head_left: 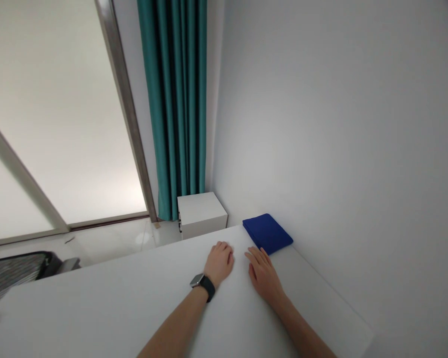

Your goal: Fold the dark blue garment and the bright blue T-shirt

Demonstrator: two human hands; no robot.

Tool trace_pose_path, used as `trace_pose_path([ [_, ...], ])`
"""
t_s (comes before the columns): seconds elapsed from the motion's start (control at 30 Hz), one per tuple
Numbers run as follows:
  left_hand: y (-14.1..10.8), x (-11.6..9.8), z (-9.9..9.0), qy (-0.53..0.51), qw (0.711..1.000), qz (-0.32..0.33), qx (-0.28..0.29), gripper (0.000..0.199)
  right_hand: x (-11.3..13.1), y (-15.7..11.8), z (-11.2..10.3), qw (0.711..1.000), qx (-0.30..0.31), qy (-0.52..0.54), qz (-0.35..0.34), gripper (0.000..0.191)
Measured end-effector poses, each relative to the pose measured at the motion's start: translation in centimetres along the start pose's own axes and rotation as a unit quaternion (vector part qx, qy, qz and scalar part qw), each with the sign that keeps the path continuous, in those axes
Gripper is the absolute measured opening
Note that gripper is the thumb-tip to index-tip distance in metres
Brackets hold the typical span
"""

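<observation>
My left hand (219, 261) rests palm down on the white table (134, 303), its fingers loosely bent and nothing visible in them. A watch (202, 283) with a dark band is on that wrist. To its right, my right hand (263, 275) lies on the tabletop with fingers apart, holding nothing. Just beyond its fingertips is a folded blue cloth (268, 232), lying at the table's far right corner against the wall. The fingertips are very close to the cloth's near edge; whether they touch it I cannot tell.
A white wall (321, 149) borders the table on the right. Past the far edge stands a small white cabinet (203, 211) below a teal curtain (179, 99). Frosted sliding panels (59, 114) are at the left. A dark-rimmed chair-like object (18, 273) sits by the table's left side.
</observation>
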State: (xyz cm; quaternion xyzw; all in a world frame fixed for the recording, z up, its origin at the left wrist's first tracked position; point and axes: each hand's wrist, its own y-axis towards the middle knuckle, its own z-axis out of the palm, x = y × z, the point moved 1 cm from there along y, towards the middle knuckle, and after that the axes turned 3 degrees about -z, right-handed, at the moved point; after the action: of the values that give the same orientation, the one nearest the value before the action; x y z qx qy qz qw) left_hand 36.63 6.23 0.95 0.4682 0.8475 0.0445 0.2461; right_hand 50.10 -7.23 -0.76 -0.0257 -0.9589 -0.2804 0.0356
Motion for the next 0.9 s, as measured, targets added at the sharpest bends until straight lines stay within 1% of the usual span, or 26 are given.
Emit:
trace_pose_path([
  [0.07,-0.7,0.2,-0.4,0.016,1.000,-0.008,0.000,0.014,0.8,0.3,0.3,1.000,0.006,0.011,0.004,0.043],
  [0.2,-2.0,0.7,-1.3,0.050,0.999,0.000,0.004,0.014,2.8,1.2,0.8,0.999,0.017,0.040,0.012,0.040],
  [0.33,-3.4,2.1,-2.7,0.067,0.998,-0.005,0.011,0.015,4.9,2.3,1.5,0.998,0.025,0.049,0.001,0.036],
  [0.5,-5.6,4.9,-4.8,0.070,0.997,-0.027,0.003,0.017,7.7,3.9,2.7,0.997,0.032,0.058,-0.026,0.034],
  [0.67,-8.0,8.0,-7.4,0.083,0.995,-0.046,0.005,0.017,10.8,5.6,4.2,0.995,0.046,0.081,-0.045,0.034],
  [0.9,-13.2,11.6,-11.3,0.093,0.991,-0.095,-0.002,0.018,15.9,7.6,5.7,0.987,0.062,0.120,-0.085,0.036],
])
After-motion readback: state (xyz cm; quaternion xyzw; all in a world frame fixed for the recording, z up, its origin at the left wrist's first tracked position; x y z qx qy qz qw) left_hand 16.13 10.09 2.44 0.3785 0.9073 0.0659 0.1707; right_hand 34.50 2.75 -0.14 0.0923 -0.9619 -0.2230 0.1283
